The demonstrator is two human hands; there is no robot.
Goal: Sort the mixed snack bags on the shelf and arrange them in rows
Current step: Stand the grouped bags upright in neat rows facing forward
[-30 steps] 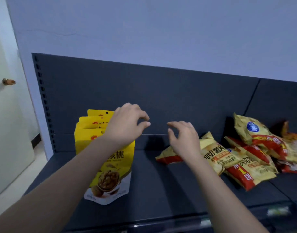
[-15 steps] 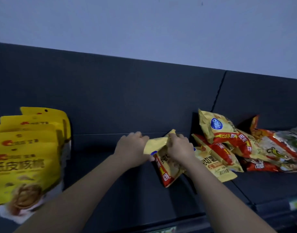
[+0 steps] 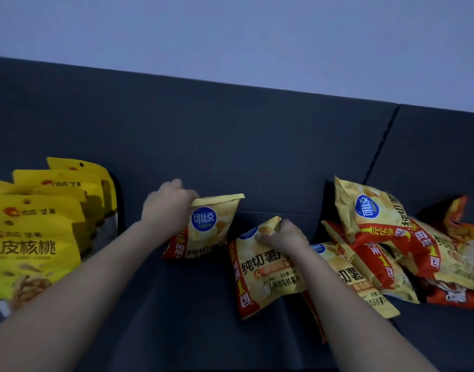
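Two bags are held now, where half a second ago both hands shared one. Left hand [image 3: 168,208] pinches the top corner of the upright bag [image 3: 206,229] standing mid-shelf [image 3: 176,304], long axis vertical, seam toward twelve o'clock. Right hand [image 3: 281,237] grips the second bag [image 3: 262,267] at its four o'clock, leaning toward one (a row begins).

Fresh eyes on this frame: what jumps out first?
Mid-shelf, the left hand grips an upright chip bag by its top corner, and the right hand grips a tilted chip bag beside it. A row of yellow walnut bags stands at far left. A jumbled pile of chip bags lies at right.
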